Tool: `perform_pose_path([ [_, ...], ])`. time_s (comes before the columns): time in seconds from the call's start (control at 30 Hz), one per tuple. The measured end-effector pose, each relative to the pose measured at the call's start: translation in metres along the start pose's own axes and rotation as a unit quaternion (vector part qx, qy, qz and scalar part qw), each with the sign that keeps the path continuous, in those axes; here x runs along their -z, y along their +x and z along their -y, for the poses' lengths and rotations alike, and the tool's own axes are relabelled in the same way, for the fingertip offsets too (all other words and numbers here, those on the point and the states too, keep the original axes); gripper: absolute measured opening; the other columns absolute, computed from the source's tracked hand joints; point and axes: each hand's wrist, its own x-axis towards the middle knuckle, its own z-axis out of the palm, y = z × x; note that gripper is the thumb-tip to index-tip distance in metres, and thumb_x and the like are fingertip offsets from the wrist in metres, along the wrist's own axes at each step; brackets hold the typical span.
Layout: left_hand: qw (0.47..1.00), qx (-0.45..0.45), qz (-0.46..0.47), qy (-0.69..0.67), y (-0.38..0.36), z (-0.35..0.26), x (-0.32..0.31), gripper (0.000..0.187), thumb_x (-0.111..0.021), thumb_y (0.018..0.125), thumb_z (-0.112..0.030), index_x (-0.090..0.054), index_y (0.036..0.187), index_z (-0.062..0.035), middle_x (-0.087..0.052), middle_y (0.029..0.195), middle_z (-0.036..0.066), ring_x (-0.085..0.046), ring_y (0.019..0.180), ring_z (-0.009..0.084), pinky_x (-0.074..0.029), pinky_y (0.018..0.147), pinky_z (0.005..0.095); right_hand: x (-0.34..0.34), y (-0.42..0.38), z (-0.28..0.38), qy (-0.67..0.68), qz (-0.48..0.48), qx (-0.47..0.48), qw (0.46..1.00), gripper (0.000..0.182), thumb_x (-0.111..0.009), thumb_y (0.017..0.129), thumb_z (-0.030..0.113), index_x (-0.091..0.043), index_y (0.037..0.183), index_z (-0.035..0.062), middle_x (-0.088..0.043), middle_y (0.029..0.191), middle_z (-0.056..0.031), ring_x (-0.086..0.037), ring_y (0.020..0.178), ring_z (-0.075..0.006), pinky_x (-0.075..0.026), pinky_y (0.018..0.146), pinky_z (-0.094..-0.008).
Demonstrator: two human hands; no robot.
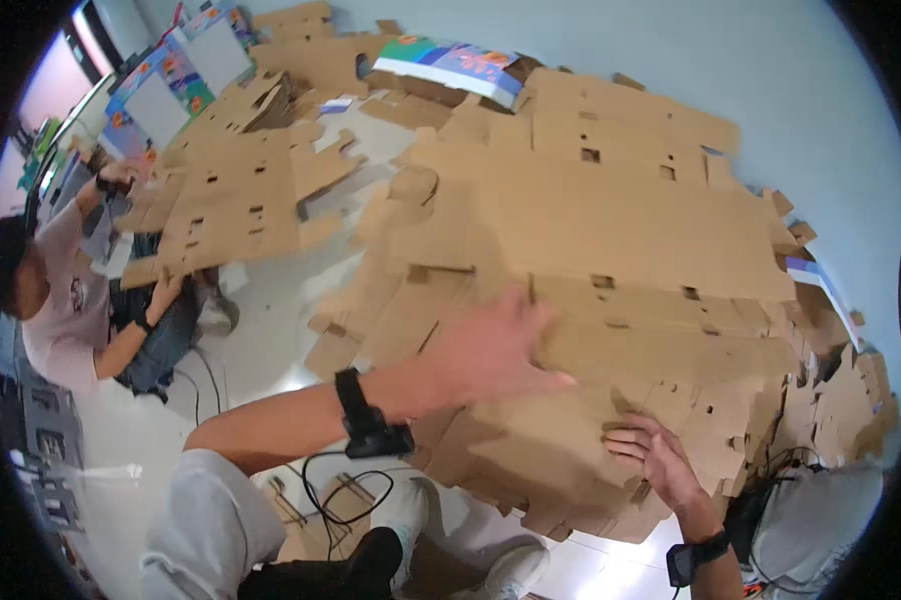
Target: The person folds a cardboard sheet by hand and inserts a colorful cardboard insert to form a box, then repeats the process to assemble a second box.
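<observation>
My left hand, smeared by motion, hovers over the pile of flattened cardboard, thumb spread away from the fingers and nothing held. Beneath it lies a large unfolded cardboard sheet with small rectangular slots and creases. Lower down, my right hand rests on a lower part of the pile, fingers slightly bent and apart, fingertips touching the brown surface. Each of my wrists wears a black strapped device, and a cable runs from the left one.
At the left, a seated person holds another slotted cardboard sheet. Colourfully printed box pieces lie at the back. More torn cardboard is stacked at the right. My shoes and a loose black cable are on the floor below.
</observation>
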Motion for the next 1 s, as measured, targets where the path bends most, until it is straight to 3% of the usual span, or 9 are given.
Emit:
perform_pose_path([
  [0.23, 0.944, -0.149, 0.129, -0.265, -0.068, -0.061, -0.033, 0.081, -0.055, 0.107, -0.056, -0.032, 0.162, -0.0009, -0.045, 0.134, 0.039, -0.064, 0.113, 0.0546, -0.054, 0.100, 0.0518, -0.039, -0.020, 0.038, 0.269, -0.124, 0.099, 0.950, 0.086, -0.047, 0.104, 0.073, -0.041, 0.160, 0.0090, -0.054, 0.157, -0.0136, -0.058, 0.138, -0.0342, -0.045, 0.116, -0.0509],
  [0.37, 0.904, -0.232, 0.160, -0.322, -0.098, -0.075, -0.053, 0.059, -0.051, 0.111, -0.036, -0.040, 0.158, -0.0022, -0.044, 0.144, 0.037, -0.064, 0.113, 0.0480, -0.053, 0.103, 0.0519, -0.059, -0.056, 0.025, 0.116, -0.189, 0.112, 0.969, 0.073, -0.049, 0.107, 0.066, -0.049, 0.153, 0.0102, -0.055, 0.152, -0.0053, -0.052, 0.142, -0.0246, -0.041, 0.118, -0.0441],
  [0.5, 0.816, -0.304, 0.355, -0.341, -0.102, -0.103, -0.036, 0.061, -0.055, 0.111, -0.038, -0.036, 0.162, -0.0084, -0.066, 0.128, 0.032, -0.063, 0.123, 0.0451, -0.048, 0.106, 0.0534, -0.061, -0.090, 0.034, 0.173, -0.213, 0.092, 0.957, 0.061, -0.061, 0.085, 0.017, -0.052, 0.145, 0.0071, -0.055, 0.144, -0.0077, -0.050, 0.140, -0.0254, -0.040, 0.118, -0.0410],
  [0.53, 0.730, -0.349, 0.350, -0.472, -0.100, -0.114, -0.054, 0.066, -0.057, 0.109, -0.013, -0.028, 0.168, -0.0043, -0.058, 0.148, 0.032, -0.063, 0.128, 0.0405, -0.049, 0.109, 0.0494, -0.064, -0.093, 0.036, 0.156, -0.276, 0.072, 0.946, 0.065, -0.057, 0.077, 0.011, -0.052, 0.142, 0.0060, -0.056, 0.137, -0.0083, -0.054, 0.134, -0.0260, -0.043, 0.116, -0.0411],
  [0.63, 0.772, -0.419, 0.185, -0.440, -0.088, -0.126, -0.049, 0.039, -0.053, 0.110, -0.020, -0.057, 0.145, -0.0023, -0.059, 0.138, 0.026, -0.066, 0.111, 0.0380, -0.052, 0.102, 0.0489, -0.052, -0.112, 0.027, 0.158, -0.363, 0.061, 0.916, 0.068, -0.057, 0.068, 0.005, -0.053, 0.137, 0.0045, -0.059, 0.124, -0.0082, -0.060, 0.117, -0.0257, -0.049, 0.105, -0.0401],
  [0.67, 0.787, -0.431, 0.285, -0.338, -0.061, -0.121, -0.037, 0.034, -0.054, 0.112, -0.019, -0.059, 0.140, -0.0007, -0.065, 0.134, 0.019, -0.065, 0.125, 0.0293, -0.050, 0.109, 0.0437, -0.038, -0.122, 0.020, 0.164, -0.381, 0.067, 0.908, 0.068, -0.059, 0.068, 0.004, -0.054, 0.136, 0.0042, -0.059, 0.120, -0.0076, -0.061, 0.109, -0.0247, -0.051, 0.099, -0.0393],
  [0.73, 0.815, -0.227, 0.228, -0.481, -0.037, -0.093, -0.004, 0.025, -0.056, 0.111, -0.019, -0.064, 0.128, -0.0017, -0.067, 0.127, 0.014, -0.065, 0.120, 0.0237, -0.051, 0.105, 0.0390, 0.000, -0.153, 0.001, 0.174, -0.448, 0.125, 0.868, 0.046, -0.063, 0.069, 0.007, -0.060, 0.115, 0.0043, -0.057, 0.096, -0.0043, -0.058, 0.081, -0.0192, -0.052, 0.080, -0.0328],
  [0.87, 0.927, 0.090, -0.140, -0.336, 0.033, -0.006, -0.027, 0.036, -0.070, 0.103, -0.030, -0.063, 0.125, -0.0030, -0.062, 0.123, 0.018, -0.062, 0.114, 0.0261, -0.051, 0.101, 0.0398, 0.092, -0.256, 0.001, -0.007, -0.380, 0.185, 0.906, 0.022, -0.061, 0.086, 0.018, -0.053, 0.066, 0.0125, -0.056, 0.071, -0.0031, -0.055, 0.071, -0.0162, -0.053, 0.096, -0.0374],
  [1.0, 0.979, 0.103, -0.106, -0.140, 0.008, 0.048, -0.089, 0.044, -0.077, 0.096, -0.032, -0.060, 0.124, -0.0030, -0.060, 0.117, 0.019, -0.061, 0.104, 0.0260, -0.054, 0.092, 0.0390, 0.121, -0.262, 0.024, -0.028, -0.420, 0.175, 0.890, 0.013, -0.064, 0.094, 0.016, -0.062, 0.084, 0.0082, -0.067, 0.085, -0.0071, -0.063, 0.076, -0.0159, -0.053, 0.100, -0.0358],
])
